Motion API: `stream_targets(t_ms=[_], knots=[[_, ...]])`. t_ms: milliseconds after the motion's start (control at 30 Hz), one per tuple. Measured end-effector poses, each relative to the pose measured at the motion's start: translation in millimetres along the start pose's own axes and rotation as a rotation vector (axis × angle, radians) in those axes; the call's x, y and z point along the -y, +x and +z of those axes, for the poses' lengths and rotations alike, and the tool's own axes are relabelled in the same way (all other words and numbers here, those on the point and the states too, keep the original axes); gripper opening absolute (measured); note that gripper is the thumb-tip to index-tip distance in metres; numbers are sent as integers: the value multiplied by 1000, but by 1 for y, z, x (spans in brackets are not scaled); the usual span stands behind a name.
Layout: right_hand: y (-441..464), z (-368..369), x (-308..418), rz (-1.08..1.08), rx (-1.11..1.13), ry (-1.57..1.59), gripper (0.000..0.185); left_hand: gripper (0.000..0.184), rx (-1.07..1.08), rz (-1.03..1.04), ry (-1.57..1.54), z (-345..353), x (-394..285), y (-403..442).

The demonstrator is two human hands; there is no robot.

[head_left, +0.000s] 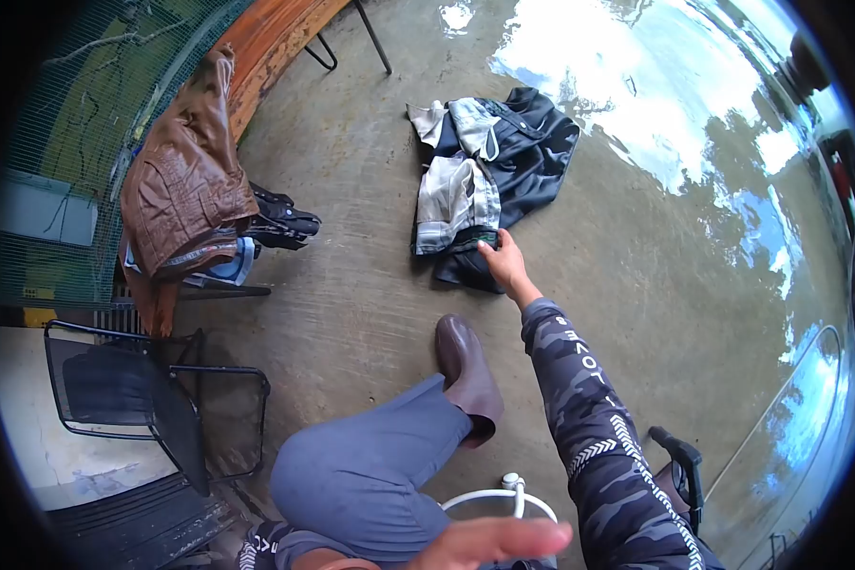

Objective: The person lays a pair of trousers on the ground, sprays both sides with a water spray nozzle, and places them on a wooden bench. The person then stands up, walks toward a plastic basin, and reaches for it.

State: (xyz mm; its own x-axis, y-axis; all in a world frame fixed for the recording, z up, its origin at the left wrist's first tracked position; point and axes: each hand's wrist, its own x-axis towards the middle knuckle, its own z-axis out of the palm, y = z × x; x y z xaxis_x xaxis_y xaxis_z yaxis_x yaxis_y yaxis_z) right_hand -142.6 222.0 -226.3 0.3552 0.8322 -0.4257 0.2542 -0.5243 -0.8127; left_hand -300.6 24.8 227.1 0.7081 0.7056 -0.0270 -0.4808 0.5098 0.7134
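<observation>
The garment [537,161] was seen rumpled on the floor [351,199], its near edge pinched by the right hand [508,269]; the left hand [484,543] was held away, fingers outstretched. Slipping seemed best avoided by gathering more cloth under the thumb.

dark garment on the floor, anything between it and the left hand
In this view, the white ring and the boot lie between the left hand and the dark garment; the right hand holds its near edge.
</observation>
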Motion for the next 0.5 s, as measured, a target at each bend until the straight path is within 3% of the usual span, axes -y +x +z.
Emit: stream_targets(t_ms=[67, 167, 200, 233, 300, 333, 433, 500], knots=[[5, 12, 5, 19, -66, 27, 71, 84, 42, 15, -18, -7, -1, -3], [12, 18, 6, 63, -153, 39, 45, 80, 49, 69, 142, -24, 4, 3], [15, 14, 5, 62, -155, 37, 45, 79, 45, 86, 197, -32, 11, 10], [14, 7, 8, 84, -137, -15, 38, 79, 124, 478, 175, -44, 39, 36], [-8, -10, 21, 65, -185, -176, 23, 79, 185, 876, 145, -38, 37, 32], [-18, -16, 14, 2, -261, -180, 22, 79, -70, 468, 128, -14, 7, 9], [-57, -64, -24, -100, -373, 14, 21, 79, -120, 99, 144, -13, -11, -12], [-97, -101, -49, -126, -320, 317, 20, 76, 33, 75, 128, -13, -9, -7]])
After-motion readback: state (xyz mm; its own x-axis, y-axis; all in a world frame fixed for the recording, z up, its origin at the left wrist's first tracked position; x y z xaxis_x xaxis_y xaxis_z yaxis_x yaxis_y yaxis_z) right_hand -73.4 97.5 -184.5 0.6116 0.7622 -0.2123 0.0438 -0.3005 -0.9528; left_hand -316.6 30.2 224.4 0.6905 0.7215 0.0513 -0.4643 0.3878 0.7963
